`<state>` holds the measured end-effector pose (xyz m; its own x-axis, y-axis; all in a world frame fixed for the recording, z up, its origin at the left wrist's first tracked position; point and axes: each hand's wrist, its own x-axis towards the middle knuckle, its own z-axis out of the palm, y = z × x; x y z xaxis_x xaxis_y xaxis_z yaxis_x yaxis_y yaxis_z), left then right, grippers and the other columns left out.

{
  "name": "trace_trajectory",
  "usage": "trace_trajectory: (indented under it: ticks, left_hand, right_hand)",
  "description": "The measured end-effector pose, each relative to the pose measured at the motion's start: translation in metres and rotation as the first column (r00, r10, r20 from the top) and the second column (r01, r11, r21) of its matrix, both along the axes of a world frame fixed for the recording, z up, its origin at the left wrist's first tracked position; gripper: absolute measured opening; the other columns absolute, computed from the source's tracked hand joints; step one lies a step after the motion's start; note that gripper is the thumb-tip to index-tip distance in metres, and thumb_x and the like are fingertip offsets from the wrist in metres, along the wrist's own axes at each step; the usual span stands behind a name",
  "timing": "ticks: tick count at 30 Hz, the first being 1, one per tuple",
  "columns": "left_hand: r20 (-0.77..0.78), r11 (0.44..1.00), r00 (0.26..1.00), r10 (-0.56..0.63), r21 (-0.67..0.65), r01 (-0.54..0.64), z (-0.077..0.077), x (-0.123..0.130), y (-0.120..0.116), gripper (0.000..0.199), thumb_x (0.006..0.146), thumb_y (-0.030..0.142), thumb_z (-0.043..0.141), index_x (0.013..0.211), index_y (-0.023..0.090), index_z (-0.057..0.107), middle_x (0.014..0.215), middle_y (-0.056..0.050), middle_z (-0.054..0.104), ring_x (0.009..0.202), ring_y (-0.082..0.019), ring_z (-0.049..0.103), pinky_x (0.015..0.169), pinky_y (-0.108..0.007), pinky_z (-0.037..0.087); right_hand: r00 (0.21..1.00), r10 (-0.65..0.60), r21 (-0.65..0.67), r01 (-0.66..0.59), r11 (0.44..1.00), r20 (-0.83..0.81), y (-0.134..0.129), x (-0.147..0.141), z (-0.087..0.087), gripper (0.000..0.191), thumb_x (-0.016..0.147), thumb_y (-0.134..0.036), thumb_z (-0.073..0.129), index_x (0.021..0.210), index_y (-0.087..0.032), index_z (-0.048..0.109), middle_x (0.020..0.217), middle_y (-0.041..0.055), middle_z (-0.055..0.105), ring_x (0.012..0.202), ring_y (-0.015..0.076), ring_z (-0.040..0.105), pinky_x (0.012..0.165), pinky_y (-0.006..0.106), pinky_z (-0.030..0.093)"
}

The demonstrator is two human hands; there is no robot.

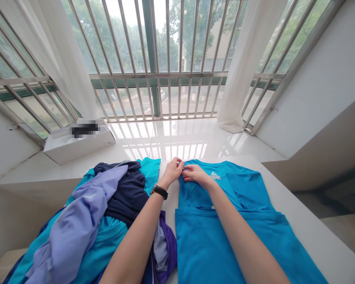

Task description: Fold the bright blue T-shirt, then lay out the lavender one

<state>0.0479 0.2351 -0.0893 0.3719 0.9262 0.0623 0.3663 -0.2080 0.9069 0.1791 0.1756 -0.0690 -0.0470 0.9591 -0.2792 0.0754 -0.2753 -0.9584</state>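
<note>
White-walled window bay (pixel 322 67), tall window with stainless steel bars (pixel 154 75) dead ahead, sheer white curtains (pixel 73 67) at the side, trees outside. Glossy white sill (pixel 165 138) past the table, long white cardboard box (pixel 77 144) on it at far left, part of its top pixelated. White table (pixel 313 232) under the work. Left side of the table: loose heap of clothes (pixel 106 240), with lavender jacket (pixel 77 213), dark navy garment (pixel 127 193), teal fabric (pixel 148 167). Right side: bright blue T-shirt (pixel 213 236), lying flat, long axis running away from the person, collar (pixel 205 162) pointing toward the window, white logo (pixel 214 176) on chest, fold across the middle. Right hand (pixel 197 174) is over the shirt and nearer it, narrow pinch on the neck edge. Left hand (pixel 173 170), black wristwatch (pixel 159 191) on wrist, reaches in from the heap side, fingertips narrow at the neckline; grip on cloth can't be confirmed.
</note>
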Motion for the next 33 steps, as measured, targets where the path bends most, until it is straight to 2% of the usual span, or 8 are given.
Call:
trace_trajectory:
  ticks: [7, 11, 13, 16, 19, 23, 28, 33]
  left_hand:
    - [0.192, 0.988, 0.975, -0.108, -0.089, 0.127, -0.001, -0.005, 0.007, 0.017, 0.095, 0.024, 0.044, 0.101, 0.017, 0.058, 0.091, -0.007, 0.071, 0.083, -0.017, 0.07, 0.067, -0.028, 0.056]
    - [0.029, 0.972, 0.991, -0.13, 0.2, 0.122, -0.004, -0.014, 0.009, 0.021, 0.087, 0.01, 0.048, 0.1, 0.018, 0.062, 0.096, -0.006, 0.07, 0.092, -0.019, 0.069, 0.081, -0.032, 0.057]
    - [-0.124, 0.915, 0.976, -0.178, 0.344, 0.211, -0.004, -0.019, 0.009, 0.025, 0.082, 0.008, 0.052, 0.099, 0.02, 0.065, 0.099, -0.006, 0.07, 0.097, -0.02, 0.067, 0.088, -0.035, 0.055]
    - [-0.26, 0.829, 0.929, -0.264, 0.431, 0.357, -0.002, -0.025, 0.006, 0.024, 0.079, 0.01, 0.058, 0.099, 0.02, 0.068, 0.103, -0.006, 0.069, 0.102, -0.022, 0.065, 0.095, -0.037, 0.052]
    - [-0.29, 0.8, 0.909, -0.3, 0.442, 0.405, 0.0, -0.027, 0.004, 0.027, 0.076, 0.013, 0.064, 0.102, 0.02, 0.069, 0.107, -0.007, 0.069, 0.105, -0.023, 0.064, 0.097, -0.037, 0.05]
    - [-0.34, 0.779, 0.881, -0.328, 0.43, 0.456, -0.001, -0.028, 0.005, 0.038, 0.074, 0.02, 0.073, 0.111, 0.022, 0.068, 0.115, -0.008, 0.067, 0.112, -0.026, 0.061, 0.101, -0.039, 0.048]
    - [-0.418, 0.774, 0.848, -0.326, 0.397, 0.494, 0.0, -0.029, 0.004, 0.053, 0.071, 0.027, 0.079, 0.121, 0.022, 0.064, 0.126, -0.01, 0.064, 0.122, -0.031, 0.054, 0.107, -0.045, 0.041]
    - [-0.44, 0.779, 0.828, -0.347, 0.357, 0.516, 0.003, -0.029, 0.001, 0.055, 0.07, 0.035, 0.082, 0.121, 0.024, 0.065, 0.133, -0.011, 0.059, 0.126, -0.032, 0.05, 0.109, -0.045, 0.037]
  right_hand:
    - [0.993, -0.107, 0.006, 0.106, 0.994, 0.058, 0.007, -0.003, -0.011, 0.037, 0.062, -0.039, 0.085, 0.081, -0.016, 0.063, 0.063, -0.0027, 0.062, 0.06, 0.0112, 0.06, 0.056, 0.023, 0.053]
    - [0.982, -0.137, 0.055, 0.131, 0.99, 0.133, 0.01, -0.003, -0.019, 0.03, 0.067, -0.035, 0.08, 0.066, -0.019, 0.054, 0.055, -0.0062, 0.054, 0.055, 0.0109, 0.058, 0.056, 0.024, 0.054]
    - [0.966, -0.161, 0.095, 0.144, 0.985, 0.204, 0.012, -0.002, -0.023, 0.029, 0.071, -0.032, 0.075, 0.06, -0.02, 0.051, 0.054, -0.0058, 0.054, 0.052, 0.0118, 0.059, 0.055, 0.025, 0.052]
    - [0.92, -0.208, 0.172, 0.158, 0.972, 0.332, 0.014, 0.002, -0.027, 0.025, 0.074, -0.027, 0.07, 0.059, -0.02, 0.052, 0.051, -0.0046, 0.055, 0.049, 0.0139, 0.059, 0.055, 0.027, 0.05]
    - [0.868, -0.27, 0.258, 0.172, 0.951, 0.417, 0.016, 0.006, -0.031, 0.012, 0.073, -0.023, 0.071, 0.073, -0.021, 0.058, 0.051, -0.0054, 0.056, 0.054, 0.0157, 0.061, 0.061, 0.028, 0.049]
    - [0.842, -0.299, 0.318, 0.162, 0.934, 0.449, 0.018, 0.007, -0.038, 0.019, 0.076, -0.022, 0.067, 0.093, -0.021, 0.059, 0.064, -0.0042, 0.064, 0.057, 0.0147, 0.063, 0.06, 0.026, 0.049]
    - [0.844, -0.253, 0.341, 0.089, 0.936, 0.473, 0.019, 0.007, -0.039, 0.013, 0.085, -0.019, 0.054, 0.096, -0.021, 0.061, 0.073, -0.0023, 0.067, 0.058, 0.0123, 0.063, 0.06, 0.025, 0.05]
    - [0.792, -0.259, 0.371, 0.044, 0.928, 0.553, 0.018, 0.007, -0.035, 0.017, 0.079, -0.017, 0.064, 0.095, -0.022, 0.065, 0.084, 0.0006, 0.068, 0.075, 0.015, 0.063, 0.074, 0.028, 0.048]
